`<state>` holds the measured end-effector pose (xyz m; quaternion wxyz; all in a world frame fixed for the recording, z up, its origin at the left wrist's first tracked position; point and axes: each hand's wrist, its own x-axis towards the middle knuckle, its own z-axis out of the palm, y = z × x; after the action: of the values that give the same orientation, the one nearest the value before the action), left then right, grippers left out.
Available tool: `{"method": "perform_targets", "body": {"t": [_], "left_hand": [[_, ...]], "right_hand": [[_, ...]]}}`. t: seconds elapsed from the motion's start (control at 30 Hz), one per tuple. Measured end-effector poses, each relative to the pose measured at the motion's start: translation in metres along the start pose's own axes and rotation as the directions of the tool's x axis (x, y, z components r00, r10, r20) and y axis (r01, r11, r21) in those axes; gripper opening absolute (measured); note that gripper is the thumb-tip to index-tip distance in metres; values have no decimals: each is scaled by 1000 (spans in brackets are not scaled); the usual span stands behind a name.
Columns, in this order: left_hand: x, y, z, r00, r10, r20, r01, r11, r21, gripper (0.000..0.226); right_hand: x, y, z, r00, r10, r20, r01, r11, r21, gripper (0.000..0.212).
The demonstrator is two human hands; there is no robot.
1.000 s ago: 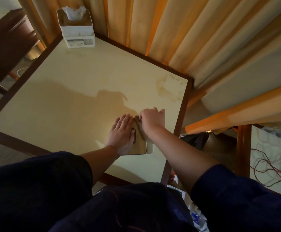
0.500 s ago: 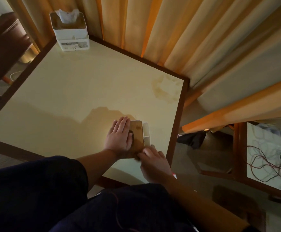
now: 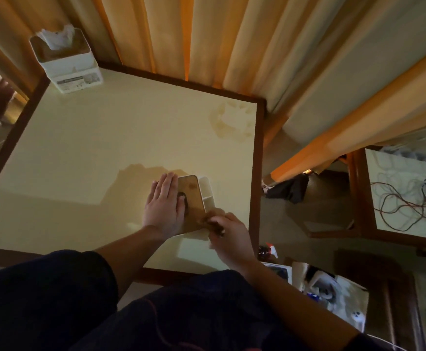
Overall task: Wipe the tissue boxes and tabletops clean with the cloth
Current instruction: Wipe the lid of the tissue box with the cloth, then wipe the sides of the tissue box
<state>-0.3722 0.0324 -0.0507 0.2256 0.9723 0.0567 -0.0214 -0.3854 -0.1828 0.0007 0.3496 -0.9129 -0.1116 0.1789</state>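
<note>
A white tissue box with a brown wooden lid (image 3: 193,198) stands near the front right of the cream tabletop (image 3: 105,153). My left hand (image 3: 163,206) lies flat on the lid's left side, fingers straight. At the lid's near right corner my right hand (image 3: 228,236) grips a small brownish cloth (image 3: 213,219) and presses it on the box. A second white tissue box (image 3: 66,63) with a tissue sticking out stands at the table's far left corner.
A yellowish stain (image 3: 232,122) marks the table's far right corner. Curtains (image 3: 207,39) hang close behind the table. To the right stands another table with tangled cables (image 3: 414,198). Bags and a spray bottle (image 3: 270,250) lie on the floor by the table's right edge.
My right hand moved with the cloth from the far end of the lid back to its near right corner. My left hand stayed flat on the lid.
</note>
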Motion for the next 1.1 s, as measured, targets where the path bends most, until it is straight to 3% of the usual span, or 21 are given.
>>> {"method": "perform_targets", "body": {"t": [0.1, 0.23, 0.37, 0.43, 0.7, 0.97, 1.1], "left_hand": [[-2, -10, -4, 1000, 14, 16, -15, 999, 32, 66], [-4, -24, -12, 999, 37, 31, -39, 998, 52, 67], [-5, -33, -18, 997, 50, 57, -55, 995, 87, 68], [-7, -39, -23, 995, 64, 70, -71, 991, 110, 69], [-13, -36, -28, 998, -25, 55, 16, 987, 161, 74], [-13, -15, -10, 996, -84, -2, 82, 973, 215, 77], [-12, -13, -9, 996, -76, -40, 82, 976, 202, 76]], "right_hand": [[-1, 5, -7, 979, 196, -49, -181, 958, 221, 16], [-1, 11, -20, 916, 399, 50, -332, 679, 655, 16], [-1, 19, -35, 812, 560, 167, -448, 413, 793, 28], [-1, 26, -40, 789, 575, 218, -482, 358, 799, 28], [16, 34, -35, 857, 509, 73, -403, 576, 711, 32], [55, 11, 33, 926, 373, 58, -334, 736, 590, 35], [67, 21, 41, 941, 326, 91, -306, 702, 643, 37]]}}
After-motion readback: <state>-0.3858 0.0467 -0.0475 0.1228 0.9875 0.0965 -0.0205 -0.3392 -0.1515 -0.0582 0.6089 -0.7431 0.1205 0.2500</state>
